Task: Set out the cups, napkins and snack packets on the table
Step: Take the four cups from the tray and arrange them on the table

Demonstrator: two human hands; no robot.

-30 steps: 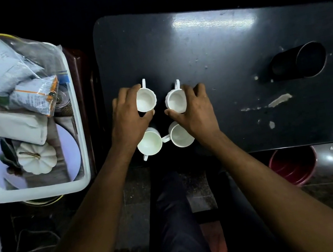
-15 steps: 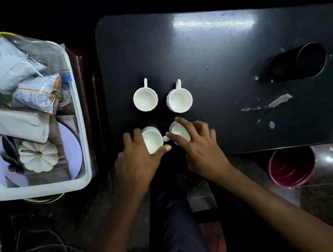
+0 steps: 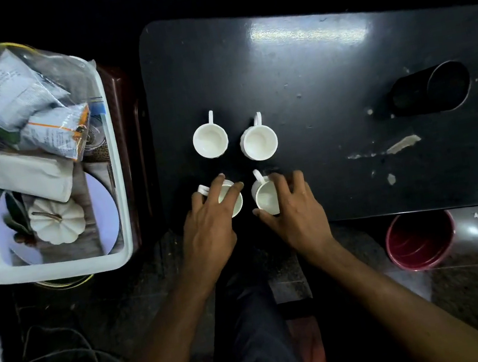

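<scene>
Several white cups stand in a square on the black table [image 3: 324, 73]. The two far cups, left [image 3: 210, 140] and right [image 3: 259, 142], stand free with handles pointing away. My left hand [image 3: 211, 226] grips the near left cup [image 3: 231, 201], fingers over its rim, its handle sticking out to the upper left. My right hand [image 3: 294, 209] grips the near right cup [image 3: 266, 197], thumb on the near side and fingers on the far side. Snack packets [image 3: 55, 134] and a folded white napkin [image 3: 11, 176] lie in the white tub [image 3: 57, 267] at the left.
A black cup [image 3: 433, 89] lies on its side at the table's right. White scraps [image 3: 402, 144] mark the tabletop. A small white pumpkin [image 3: 57, 220] sits in the tub. A red bucket [image 3: 419, 241] stands on the floor below the table edge. My legs are under the near edge.
Both hands drew back from the far cups to the near pair. The near cups have been turned, so their handles now point up and left.
</scene>
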